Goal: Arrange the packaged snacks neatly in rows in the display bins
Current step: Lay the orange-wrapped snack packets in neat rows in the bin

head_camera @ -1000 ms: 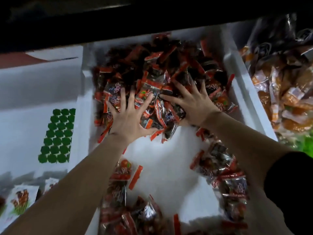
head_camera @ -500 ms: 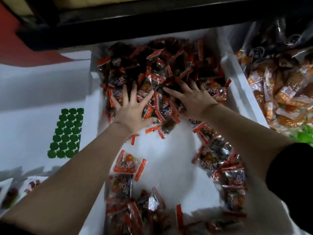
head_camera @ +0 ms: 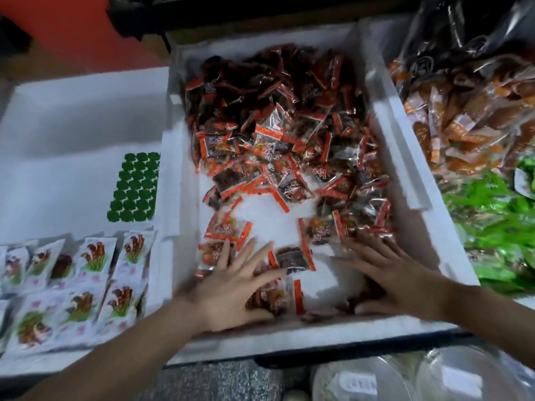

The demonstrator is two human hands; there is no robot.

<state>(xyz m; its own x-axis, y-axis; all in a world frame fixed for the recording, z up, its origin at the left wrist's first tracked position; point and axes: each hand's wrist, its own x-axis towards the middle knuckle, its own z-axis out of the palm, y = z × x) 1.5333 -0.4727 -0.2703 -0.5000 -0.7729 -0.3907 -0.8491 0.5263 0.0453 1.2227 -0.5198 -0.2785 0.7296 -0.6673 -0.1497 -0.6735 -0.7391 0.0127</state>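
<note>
A white foam bin (head_camera: 401, 157) holds a loose heap of small red-and-dark snack packets (head_camera: 278, 117), piled thick at its far end and thinner toward me. My left hand (head_camera: 231, 285) lies flat with fingers spread on several packets at the bin's near left. My right hand (head_camera: 396, 276) lies flat with fingers spread at the near right, its fingertips touching packets there. A single dark packet with red edges (head_camera: 292, 257) lies between the two hands. Bare white floor of the bin shows around it.
A white foam bin on the left (head_camera: 72, 157) holds a green dotted sheet (head_camera: 134, 188) and rows of white packets with mushroom pictures (head_camera: 78, 282). Orange packets (head_camera: 469, 120) and green packets (head_camera: 498, 227) fill the right side. Clear plastic lids (head_camera: 405, 374) sit below the bin's front.
Both hands have drawn back from the far heap to the bin's near end, still flat and spread. The view has shifted down, so the near rim and left packets now show.
</note>
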